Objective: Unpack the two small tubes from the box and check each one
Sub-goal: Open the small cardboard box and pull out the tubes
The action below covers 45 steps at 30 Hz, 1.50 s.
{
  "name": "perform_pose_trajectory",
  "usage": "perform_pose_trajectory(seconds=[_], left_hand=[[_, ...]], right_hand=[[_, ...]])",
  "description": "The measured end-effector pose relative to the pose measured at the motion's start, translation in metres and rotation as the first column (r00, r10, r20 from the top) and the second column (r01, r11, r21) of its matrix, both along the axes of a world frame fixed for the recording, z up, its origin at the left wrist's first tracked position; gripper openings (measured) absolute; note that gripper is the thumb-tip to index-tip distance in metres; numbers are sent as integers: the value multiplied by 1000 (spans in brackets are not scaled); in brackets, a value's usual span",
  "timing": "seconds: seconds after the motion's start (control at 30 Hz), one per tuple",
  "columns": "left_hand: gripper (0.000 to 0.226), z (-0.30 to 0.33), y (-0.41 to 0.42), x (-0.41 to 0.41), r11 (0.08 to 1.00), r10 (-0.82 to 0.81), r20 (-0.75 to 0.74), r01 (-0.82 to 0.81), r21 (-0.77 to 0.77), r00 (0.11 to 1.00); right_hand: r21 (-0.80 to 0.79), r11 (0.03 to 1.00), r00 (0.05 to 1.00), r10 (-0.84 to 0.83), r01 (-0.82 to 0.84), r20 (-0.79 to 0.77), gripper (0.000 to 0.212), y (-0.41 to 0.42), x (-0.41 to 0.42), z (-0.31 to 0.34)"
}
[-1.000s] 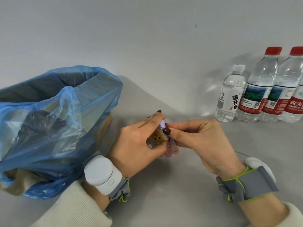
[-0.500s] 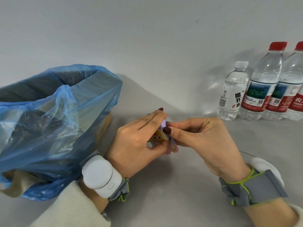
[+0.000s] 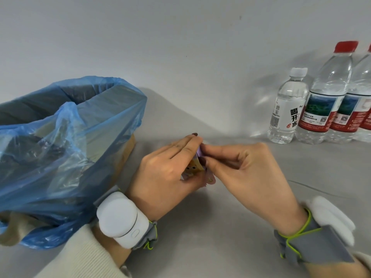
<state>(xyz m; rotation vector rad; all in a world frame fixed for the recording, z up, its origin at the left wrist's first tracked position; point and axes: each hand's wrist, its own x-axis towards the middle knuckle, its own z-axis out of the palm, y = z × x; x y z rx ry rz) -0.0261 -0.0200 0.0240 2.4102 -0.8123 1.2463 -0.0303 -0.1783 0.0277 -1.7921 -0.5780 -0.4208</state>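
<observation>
A small box (image 3: 193, 166) with a yellow cartoon print and a purple top sits between my two hands just above the grey table. My left hand (image 3: 166, 167) wraps around it from the left, fingers laid along its side. My right hand (image 3: 243, 169) pinches the purple top flap with thumb and forefinger. A pink tab (image 3: 210, 179) sticks out under the box. No tube shows; the inside of the box is hidden.
A cardboard bin lined with a blue plastic bag (image 3: 66, 149) stands close on the left. Three water bottles stand by the wall at the right: one white-capped (image 3: 289, 109), two red-capped (image 3: 329, 97). A grey wall rises behind the table (image 3: 220, 237).
Both hands stay on the small box in nearly the same place. My right thumb and forefinger have shifted slightly on the purple flap. The view has drifted a little.
</observation>
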Motion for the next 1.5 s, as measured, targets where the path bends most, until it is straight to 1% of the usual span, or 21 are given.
perform_pose_trajectory(seconds=[0.1, 0.17, 0.23, 0.3, 0.43, 0.5, 0.6, 0.67, 0.73, 0.8, 0.83, 0.9, 0.97, 1.1, 1.13, 1.2, 1.27, 1.33, 1.4, 1.47, 1.5], left_hand=[[44, 1, -3, 0, 1000, 19, -22, -19, -9, 1000], [46, 1, -5, 0, 999, 35, -40, -36, -16, 999], [47, 0, -5, 0, 999, 41, -52, -42, -33, 998], [46, 0, -5, 0, 998, 46, -63, -49, -49, 997], [40, 0, -6, -2, 989, 14, -122, -31, -141, 992], [35, 1, -6, -3, 980, -41, -158, 8, -201, 987], [37, 4, -5, -5, 964, -97, -179, 48, -263, 979], [38, 4, -4, -5, 955, -109, -176, 54, -291, 978], [39, 3, -3, -5, 950, -119, -182, 58, -308, 976], [39, 4, -3, -6, 944, -132, -196, 62, -325, 972], [38, 5, -2, -6, 940, -132, -191, 62, -335, 973], [36, 6, -3, -7, 936, -129, -176, 61, -348, 976], [35, 7, -2, -8, 932, -143, -178, 72, -355, 974], [40, 6, -1, -8, 934, -176, -219, 93, -344, 960], [41, 5, -1, -8, 936, -176, -232, 90, -341, 957], [41, 5, -1, -7, 932, -179, -244, 86, -352, 953], [39, 4, 1, -4, 916, -190, -244, 83, -391, 951], [37, 4, 2, -1, 902, -201, -246, 81, -424, 948], [37, 3, 2, -1, 895, -207, -247, 81, -439, 947], [38, 2, 4, 0, 879, -210, -242, 75, -470, 947], [39, 2, 5, 1, 867, -216, -243, 72, -493, 946]], right_hand=[[-158, 976, 977, -124, 152, 174, 25, 2, 1, -5], [-233, 943, 942, -165, 237, 291, 24, 5, 1, -6], [-273, 921, 920, -173, 277, 351, 26, 7, -1, -6], [-278, 918, 915, -171, 283, 366, 25, 8, -2, -5], [-182, 953, 938, -183, 243, 295, 28, 2, 4, -4], [-127, 974, 965, -156, 185, 211, 30, -1, 7, -5], [-1, 993, 990, -120, 120, 75, 32, -4, 10, -5], [49, 995, 995, -94, 92, 45, 32, -4, 10, -5], [57, 998, 1000, -27, 26, 16, 27, -2, 6, -4], [81, 997, 1000, 10, -10, -9, 38, 0, 4, -5], [90, 996, 1000, 2, -2, 3, 39, 0, 5, -4], [124, 992, 999, -34, 30, 29, 31, -2, 7, -1], [161, 987, 1000, -26, 27, -7, 24, -4, 7, 1], [343, 935, 970, 158, -86, -187, 17, -9, 9, 2], [330, 940, 969, 161, -92, -189, 20, -10, 10, 1], [197, 977, 988, 103, -78, -119, 35, -10, 10, -2], [4, 1000, 999, 15, -15, 36, 50, -7, 8, -4], [-110, 993, 986, -29, 47, 166, 49, -4, 7, -5], [-99, 992, 979, -61, 81, 192, 45, -5, 7, -6], [13, 998, 993, -62, 61, 103, 39, -4, 6, -7], [67, 997, 998, -51, 48, 45, 30, -4, 6, -7]])
